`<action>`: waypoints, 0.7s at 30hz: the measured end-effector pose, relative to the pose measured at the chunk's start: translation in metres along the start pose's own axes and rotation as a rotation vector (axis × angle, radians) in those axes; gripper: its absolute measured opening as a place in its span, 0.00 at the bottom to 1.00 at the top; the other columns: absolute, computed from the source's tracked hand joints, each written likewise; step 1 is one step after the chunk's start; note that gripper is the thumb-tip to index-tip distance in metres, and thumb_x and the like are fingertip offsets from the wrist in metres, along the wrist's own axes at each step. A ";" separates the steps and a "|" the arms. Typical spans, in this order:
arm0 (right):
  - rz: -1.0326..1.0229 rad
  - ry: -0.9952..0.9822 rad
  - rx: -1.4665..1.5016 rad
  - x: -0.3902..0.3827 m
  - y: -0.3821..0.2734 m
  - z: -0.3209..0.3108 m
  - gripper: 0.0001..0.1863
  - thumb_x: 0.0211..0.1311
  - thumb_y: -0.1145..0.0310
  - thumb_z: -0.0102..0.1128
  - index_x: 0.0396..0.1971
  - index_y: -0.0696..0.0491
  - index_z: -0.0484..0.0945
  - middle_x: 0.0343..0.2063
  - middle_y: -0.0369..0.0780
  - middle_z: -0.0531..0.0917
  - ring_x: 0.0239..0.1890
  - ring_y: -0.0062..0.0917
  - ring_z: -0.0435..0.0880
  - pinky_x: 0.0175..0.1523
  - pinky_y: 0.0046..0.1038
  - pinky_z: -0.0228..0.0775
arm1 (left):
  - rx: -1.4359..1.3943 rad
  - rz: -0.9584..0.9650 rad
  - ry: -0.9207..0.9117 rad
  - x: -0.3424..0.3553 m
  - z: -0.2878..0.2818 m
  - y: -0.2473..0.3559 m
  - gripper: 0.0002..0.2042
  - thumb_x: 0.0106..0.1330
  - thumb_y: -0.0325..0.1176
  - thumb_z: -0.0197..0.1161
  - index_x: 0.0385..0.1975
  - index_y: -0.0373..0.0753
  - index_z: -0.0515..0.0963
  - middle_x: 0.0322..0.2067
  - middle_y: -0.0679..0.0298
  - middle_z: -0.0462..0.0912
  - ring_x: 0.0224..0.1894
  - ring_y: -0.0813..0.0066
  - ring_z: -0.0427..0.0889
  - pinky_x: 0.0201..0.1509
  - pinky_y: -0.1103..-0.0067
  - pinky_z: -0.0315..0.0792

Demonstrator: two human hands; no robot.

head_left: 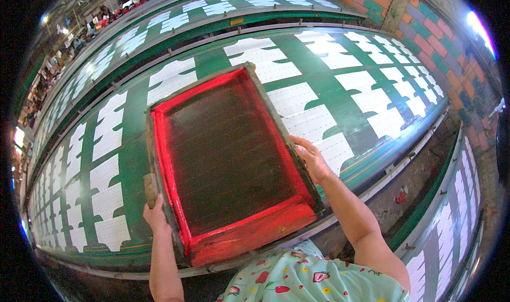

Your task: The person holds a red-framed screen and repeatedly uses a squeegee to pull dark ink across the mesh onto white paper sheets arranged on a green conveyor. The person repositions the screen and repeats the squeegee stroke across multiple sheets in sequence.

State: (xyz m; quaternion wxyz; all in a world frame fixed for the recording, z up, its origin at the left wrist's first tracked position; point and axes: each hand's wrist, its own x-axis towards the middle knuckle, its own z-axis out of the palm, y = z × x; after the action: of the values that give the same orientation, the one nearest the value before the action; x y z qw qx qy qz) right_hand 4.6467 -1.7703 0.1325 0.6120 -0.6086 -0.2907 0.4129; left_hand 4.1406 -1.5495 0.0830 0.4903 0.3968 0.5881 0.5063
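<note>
A rectangular screen printing frame (228, 153) with dark mesh and bright red ink round its inner border is in front of me, tilted, over the near edge of the long green table (139, 196). My left hand (157, 217) is closed on its lower left side, by a small wooden block (150, 191) fixed to that edge. On the opposite side, my right hand (313, 161) grips the right edge, thumb on the near face. Underneath and around the frame lie white cut fabric pieces (109, 174) with small dotted marks, in rows.
Beyond a rail (175, 47) runs another green table (130, 57) with white pieces. A third table (449, 227) stands at the lower right, past a narrow gap. A multicoloured brick wall (446, 41) closes the far right. Piled goods (114, 15) line the far left.
</note>
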 end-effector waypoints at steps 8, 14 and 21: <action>-0.060 0.088 -0.021 0.008 -0.001 -0.168 0.33 0.78 0.56 0.64 0.76 0.57 0.76 0.76 0.44 0.76 0.79 0.35 0.69 0.84 0.41 0.53 | 0.026 0.029 -0.014 -0.115 0.160 -0.012 0.21 0.72 0.30 0.77 0.61 0.29 0.81 0.53 0.57 0.88 0.52 0.66 0.87 0.58 0.68 0.79; -0.094 0.106 0.060 0.023 0.008 -0.266 0.32 0.75 0.57 0.68 0.74 0.53 0.79 0.73 0.44 0.79 0.76 0.36 0.74 0.83 0.42 0.57 | 0.038 0.068 -0.008 -0.174 0.233 -0.034 0.20 0.72 0.31 0.78 0.58 0.31 0.81 0.50 0.57 0.88 0.48 0.67 0.86 0.56 0.68 0.79; -0.126 0.094 0.105 0.023 0.004 -0.321 0.32 0.74 0.61 0.68 0.75 0.54 0.78 0.74 0.45 0.79 0.77 0.34 0.72 0.83 0.40 0.56 | 0.105 0.118 0.016 -0.201 0.279 -0.039 0.16 0.71 0.33 0.80 0.51 0.33 0.83 0.45 0.62 0.89 0.46 0.72 0.84 0.53 0.70 0.78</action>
State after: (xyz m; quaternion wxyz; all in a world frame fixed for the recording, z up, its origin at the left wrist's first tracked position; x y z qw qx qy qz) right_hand 4.9332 -1.9125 0.0960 0.6810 -0.5746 -0.2775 0.3593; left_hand 4.4555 -1.6926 0.0776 0.4333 0.4519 0.5933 0.5059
